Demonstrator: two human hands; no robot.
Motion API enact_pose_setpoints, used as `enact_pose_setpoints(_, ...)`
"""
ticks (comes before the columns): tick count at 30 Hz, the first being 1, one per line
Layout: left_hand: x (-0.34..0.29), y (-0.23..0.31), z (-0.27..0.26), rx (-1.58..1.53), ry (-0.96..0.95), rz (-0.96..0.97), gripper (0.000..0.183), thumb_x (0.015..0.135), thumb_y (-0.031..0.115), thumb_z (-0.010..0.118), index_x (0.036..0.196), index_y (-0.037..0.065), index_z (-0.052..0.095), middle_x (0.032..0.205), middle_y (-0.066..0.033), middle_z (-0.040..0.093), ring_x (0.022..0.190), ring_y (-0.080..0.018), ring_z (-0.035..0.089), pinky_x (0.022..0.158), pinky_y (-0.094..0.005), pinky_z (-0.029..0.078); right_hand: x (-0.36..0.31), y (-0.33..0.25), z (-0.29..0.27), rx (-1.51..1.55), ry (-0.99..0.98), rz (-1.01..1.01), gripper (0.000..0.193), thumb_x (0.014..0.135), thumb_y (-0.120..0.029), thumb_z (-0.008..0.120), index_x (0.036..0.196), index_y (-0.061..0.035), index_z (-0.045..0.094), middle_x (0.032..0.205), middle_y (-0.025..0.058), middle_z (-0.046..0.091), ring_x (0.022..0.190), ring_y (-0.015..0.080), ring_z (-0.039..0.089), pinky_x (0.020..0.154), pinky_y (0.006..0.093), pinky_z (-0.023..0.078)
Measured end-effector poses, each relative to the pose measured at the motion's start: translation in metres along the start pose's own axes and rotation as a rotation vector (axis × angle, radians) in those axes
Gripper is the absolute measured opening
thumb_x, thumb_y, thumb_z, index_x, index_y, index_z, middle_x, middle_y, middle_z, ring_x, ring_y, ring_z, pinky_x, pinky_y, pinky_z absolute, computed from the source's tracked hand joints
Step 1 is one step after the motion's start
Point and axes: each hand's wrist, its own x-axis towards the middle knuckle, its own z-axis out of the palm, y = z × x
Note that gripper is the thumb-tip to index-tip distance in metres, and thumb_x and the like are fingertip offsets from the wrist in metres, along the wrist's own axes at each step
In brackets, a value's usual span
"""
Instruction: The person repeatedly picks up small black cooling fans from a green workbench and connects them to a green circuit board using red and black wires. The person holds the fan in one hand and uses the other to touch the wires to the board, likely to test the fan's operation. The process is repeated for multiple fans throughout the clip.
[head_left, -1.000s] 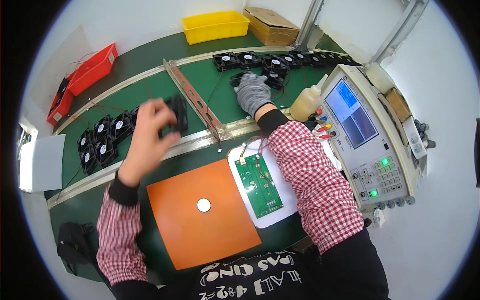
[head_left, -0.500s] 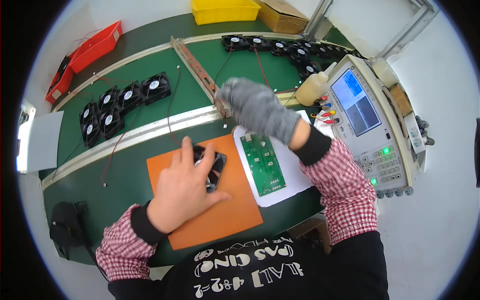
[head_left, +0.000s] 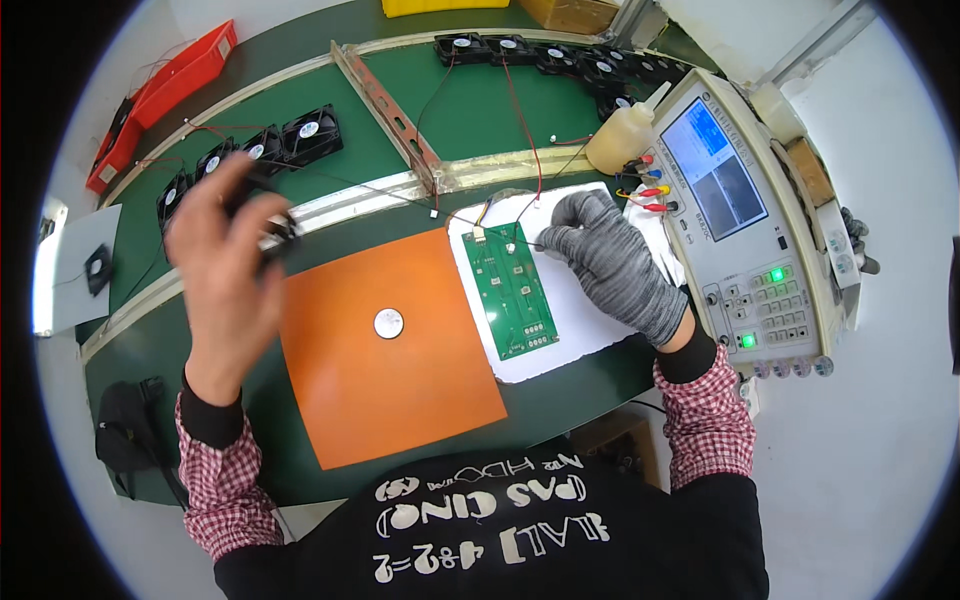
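Observation:
My bare left hand (head_left: 225, 275) is raised beyond the left edge of the orange mat (head_left: 400, 400), its fingers closed round a black cooling fan (head_left: 268, 222); both are blurred. On the mat lies a round silvery disc (head_left: 388, 323). A thin dark wire runs from near the fan across to my right hand (head_left: 618, 270), which wears a grey glove and pinches the wire by its fingertips. Just left of those fingers, a green circuit board (head_left: 510, 300) lies on a white sheet (head_left: 585, 340). Small white connectors sit at its far end.
Several black fans (head_left: 312, 135) stand behind the metal rail (head_left: 360, 200), with more at the back right. A test instrument (head_left: 740, 240), leads and a cream squeeze bottle (head_left: 622, 140) stand on the right. Red bins (head_left: 185, 75) and a pale panel (head_left: 75, 265) showing a fan shape are left.
My left hand has lifted the fan off the mat and leftward, uncovering the disc. My right hand has come nearer, down to the board's right side. A fan shape now shows on the pale panel.

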Motion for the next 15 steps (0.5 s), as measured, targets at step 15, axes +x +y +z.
enact_pose_setpoints(15,-0.040,0.059,0.044,-0.831,-0.486,-0.004,0.101,0.053,0.030,0.092,0.137,0.003,0.044,0.123,-0.0167,0.050,0.117,-0.0374,0.044,0.101,-0.0464,0.036,-0.005,0.003,0.052,0.548,0.090,0.140,0.012,0.076,-0.006,0.073,0.087,-0.0046,0.070,0.091,0.0092,0.061,0.092,0.0278,0.059,0.085,0.0387,0.047)
